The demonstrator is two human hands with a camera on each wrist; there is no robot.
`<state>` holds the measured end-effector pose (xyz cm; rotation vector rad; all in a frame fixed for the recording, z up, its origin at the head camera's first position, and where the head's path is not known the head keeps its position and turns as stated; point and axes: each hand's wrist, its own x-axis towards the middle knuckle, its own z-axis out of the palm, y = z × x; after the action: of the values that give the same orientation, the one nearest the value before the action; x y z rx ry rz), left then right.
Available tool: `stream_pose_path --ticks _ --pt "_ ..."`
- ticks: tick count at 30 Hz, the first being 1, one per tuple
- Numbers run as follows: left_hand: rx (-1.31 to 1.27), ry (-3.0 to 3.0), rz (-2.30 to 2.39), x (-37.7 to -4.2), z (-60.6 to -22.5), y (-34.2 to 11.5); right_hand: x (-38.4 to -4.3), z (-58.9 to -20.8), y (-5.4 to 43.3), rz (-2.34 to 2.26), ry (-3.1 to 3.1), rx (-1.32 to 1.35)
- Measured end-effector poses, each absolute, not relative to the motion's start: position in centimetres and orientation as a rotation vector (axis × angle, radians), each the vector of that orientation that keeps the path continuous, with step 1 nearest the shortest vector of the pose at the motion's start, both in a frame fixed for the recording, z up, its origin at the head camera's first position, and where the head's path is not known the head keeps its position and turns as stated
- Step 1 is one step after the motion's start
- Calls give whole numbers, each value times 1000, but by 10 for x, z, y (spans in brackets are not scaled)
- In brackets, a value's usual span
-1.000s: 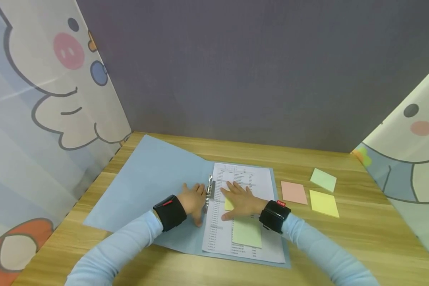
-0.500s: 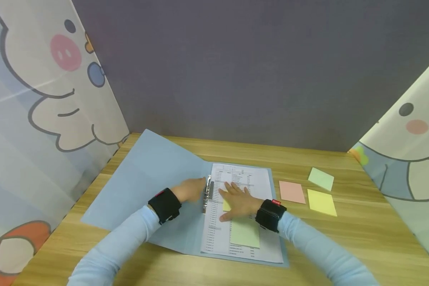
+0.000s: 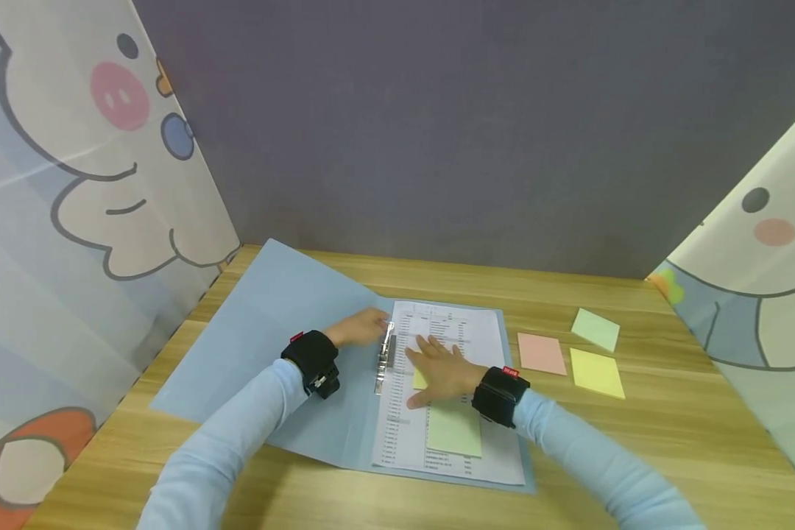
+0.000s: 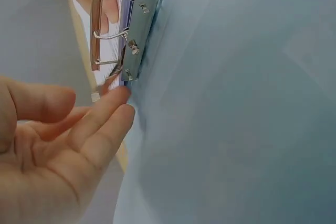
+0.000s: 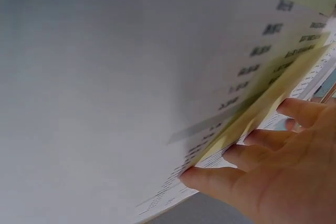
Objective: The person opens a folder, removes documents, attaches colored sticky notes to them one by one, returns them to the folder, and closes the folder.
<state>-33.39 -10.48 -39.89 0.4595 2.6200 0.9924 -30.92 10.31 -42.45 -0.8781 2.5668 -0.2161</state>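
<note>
A light blue folder (image 3: 305, 294) lies spread on the table, with a stack of printed sheets (image 3: 483, 331) in its right half. Along the fold runs a metal clip (image 3: 384, 361). My left hand (image 3: 358, 327) is at the clip's far end; in the left wrist view, its fingertips (image 4: 128, 109) lie right by that end, fingers extended and thumb apart. My right hand (image 3: 444, 372) rests on the sheets with spread fingers, partly covering a yellow sticky note (image 3: 419, 380). Below it, a pale green sticky note (image 3: 453, 430) lies on the top sheet.
Right of the folder lie a pink sticky note (image 3: 542, 354), a yellow pad (image 3: 597, 372) and a pale green one (image 3: 595, 329). A dark grey panel (image 3: 424, 132) stands behind the wooden table (image 3: 669, 397), with cartoon-printed cloths (image 3: 99, 206) at both sides.
My left hand has lifted from beside the clip's lower part and moved up along it to the far end. The right hand has stayed on the sheets.
</note>
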Motion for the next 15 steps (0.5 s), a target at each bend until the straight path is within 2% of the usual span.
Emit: stream_pose_path --ticks 6,11,15 --pt "504 2874 924 -318 -395 -104 -309 -426 103 -222 2559 -900" --pt "744 3106 651 -296 -390 -100 -310 -426 105 -211 2570 -890" --pt "835 3176 518 -281 -390 -100 -310 -426 106 -224 2575 -890"
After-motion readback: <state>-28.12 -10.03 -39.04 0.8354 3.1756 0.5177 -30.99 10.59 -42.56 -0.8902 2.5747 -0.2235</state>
